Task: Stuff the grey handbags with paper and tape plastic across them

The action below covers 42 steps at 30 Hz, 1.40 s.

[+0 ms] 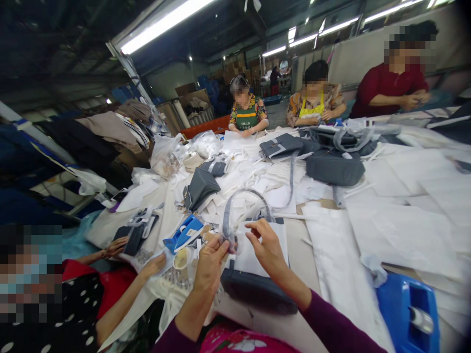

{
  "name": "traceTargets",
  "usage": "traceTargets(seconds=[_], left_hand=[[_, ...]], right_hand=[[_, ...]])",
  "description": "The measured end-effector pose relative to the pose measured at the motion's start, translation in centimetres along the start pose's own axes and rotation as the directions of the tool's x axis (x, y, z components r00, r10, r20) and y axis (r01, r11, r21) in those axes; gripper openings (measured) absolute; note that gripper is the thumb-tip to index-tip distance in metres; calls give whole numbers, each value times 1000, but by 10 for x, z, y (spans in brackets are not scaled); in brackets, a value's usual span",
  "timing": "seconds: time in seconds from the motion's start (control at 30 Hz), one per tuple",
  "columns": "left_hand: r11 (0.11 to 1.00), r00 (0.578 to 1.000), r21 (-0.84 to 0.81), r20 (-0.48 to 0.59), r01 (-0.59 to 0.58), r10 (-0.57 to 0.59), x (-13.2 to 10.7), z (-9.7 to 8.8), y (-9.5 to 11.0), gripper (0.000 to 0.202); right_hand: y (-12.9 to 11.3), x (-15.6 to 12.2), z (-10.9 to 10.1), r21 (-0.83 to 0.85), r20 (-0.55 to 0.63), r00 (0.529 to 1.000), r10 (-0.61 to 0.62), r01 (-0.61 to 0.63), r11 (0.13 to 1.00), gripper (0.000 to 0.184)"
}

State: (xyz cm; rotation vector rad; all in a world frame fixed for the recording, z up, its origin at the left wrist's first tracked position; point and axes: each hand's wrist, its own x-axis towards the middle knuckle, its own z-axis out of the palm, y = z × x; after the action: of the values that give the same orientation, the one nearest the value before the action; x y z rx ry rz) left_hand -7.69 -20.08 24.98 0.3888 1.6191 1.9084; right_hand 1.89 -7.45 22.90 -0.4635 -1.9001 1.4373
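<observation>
A dark grey handbag (257, 291) lies on the table right in front of me. Its arched handle (227, 218), wrapped in clear plastic film, rises from it. My left hand (210, 260) pinches the lower left end of that handle between thumb and fingers. Just to the right, my right hand (265, 245) hovers over a white sheet (277, 238) that covers part of the bag. Its thumb and forefinger are apart, and I see nothing between them. The little fitting beside my left fingertips is too small to make out.
Left of the bag are a blue holder (186, 231) and a small tub (181, 259). A larger blue container (408, 309) stands at right. More dark bags (334, 166) and white sheets cover the table (296, 235). A co-worker's hand (154, 264) is close on my left; other people work opposite.
</observation>
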Motion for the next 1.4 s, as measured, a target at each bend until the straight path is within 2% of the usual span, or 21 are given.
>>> traceTargets(seconds=[0.07, 0.17, 0.27, 0.33, 0.4, 0.5, 0.6, 0.7, 0.8, 0.87, 0.97, 1.07, 1.13, 1.17, 1.23, 1.3, 1.33, 1.4], left_hand=[[997, 996, 40, -60, -63, 66, 1, 2, -6, 30], [990, 992, 101, -67, -102, 109, 0, 8, -22, 44], [977, 988, 181, -85, -113, 130, -6, 16, -38, 44], [972, 985, 204, -102, -117, 140, -10, 19, -41, 42], [974, 987, 194, -86, -117, 136, -13, 21, -35, 41], [986, 993, 127, -33, -105, 110, -14, 25, -15, 41], [1000, 995, 28, 103, 3, -6, -9, 33, 10, 44], [985, 955, -23, 248, 172, -161, 1, 39, 25, 45], [965, 934, -90, 288, 247, -212, 10, 40, 26, 45], [967, 952, -125, 240, 222, -188, 13, 40, 18, 46], [998, 991, 7, 121, 59, -59, 11, 42, 3, 40], [977, 992, 192, 108, -91, 71, 5, 47, -7, 34], [986, 992, 152, 113, -73, 56, 3, 50, -6, 35], [996, 993, 91, 117, -26, 15, 3, 52, -3, 37], [993, 979, -28, 167, 119, -113, 6, 52, 5, 41], [970, 947, -80, 247, 231, -205, 10, 51, 12, 36], [965, 936, -80, 276, 248, -218, 11, 50, 14, 32], [973, 937, -68, 291, 222, -193, 13, 48, 12, 26]], right_hand=[[-8, -8, 1, 54, 3, 996, 92, -92, 994, 17], [-15, -16, 10, 106, 77, 978, 194, -202, 974, 22], [-14, -16, 19, 148, -6, 963, 270, -266, 953, 29], [-12, -14, 21, 181, -56, 962, 266, -252, 951, 31], [-9, -12, 19, 188, -86, 972, 218, -199, 962, 34], [-6, -13, 14, 148, -120, 987, 110, -92, 985, 34], [-4, -17, 11, -21, -116, 988, -102, 100, 995, 29], [2, -23, 8, -231, -53, 943, -329, 309, 923, 24], [7, -27, 2, -350, 5, 922, -387, 364, 863, 19], [7, -29, -1, -358, 23, 949, -313, 300, 884, 4], [-2, -27, -2, -265, 10, 998, -69, 69, 962, 25], [-10, -23, 2, -61, 40, 980, 195, -192, 979, 6], [-11, -21, 6, 56, 64, 968, 241, -245, 968, 7], [-9, -21, 8, 80, 55, 981, 189, -193, 978, 9], [-3, -24, 9, 26, 9, 999, -44, 44, 999, 14], [4, -28, 9, -112, -1, 961, -275, 273, 955, 23], [7, -31, 8, -180, 7, 945, -328, 324, 929, 27], [8, -35, 5, -257, 5, 954, -299, 290, 922, 24]])
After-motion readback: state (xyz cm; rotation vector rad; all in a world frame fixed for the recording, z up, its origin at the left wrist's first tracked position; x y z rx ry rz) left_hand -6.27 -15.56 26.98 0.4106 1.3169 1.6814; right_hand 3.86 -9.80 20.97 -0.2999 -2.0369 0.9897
